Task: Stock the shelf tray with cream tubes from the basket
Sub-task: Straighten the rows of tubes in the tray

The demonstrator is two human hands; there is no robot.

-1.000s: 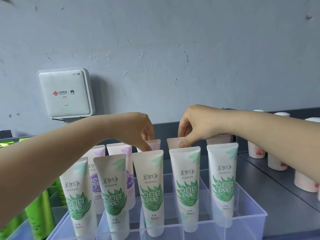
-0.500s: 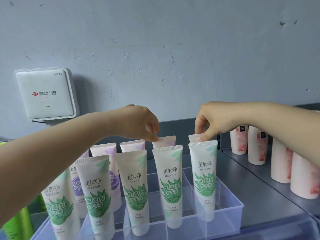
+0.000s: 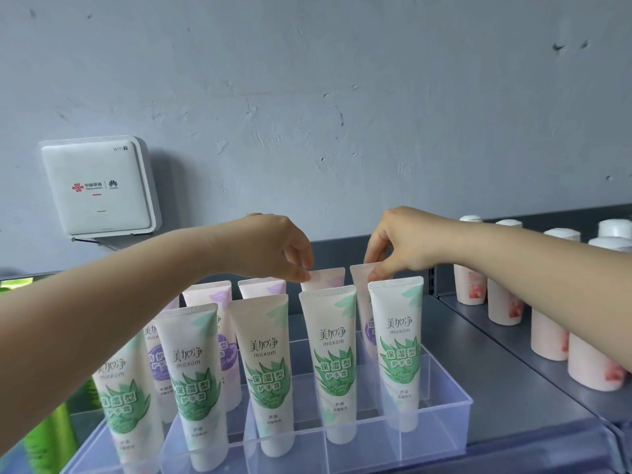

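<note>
A clear plastic shelf tray (image 3: 441, 425) on a grey metal shelf holds two rows of upright cream tubes. The front row has several white tubes with green leaf print (image 3: 335, 364). The back row has pink-and-purple tubes (image 3: 208, 302). My left hand (image 3: 273, 248) pinches the top edge of a purple back-row tube (image 3: 326, 277). My right hand (image 3: 400, 244) pinches the top of the rightmost back-row purple tube (image 3: 360, 273), just behind the rightmost green tube (image 3: 398, 350). No basket is in view.
A white WiFi router (image 3: 97, 188) hangs on the grey wall at left. White bottles with red print (image 3: 547, 333) stand on the shelf to the right behind a metal divider. Green tubes (image 3: 51, 436) show at the lower left.
The view has shifted slightly, so tray and router sit a little further right. Both hands stay on the tops of the two rightmost back-row tubes, barely moved.
</note>
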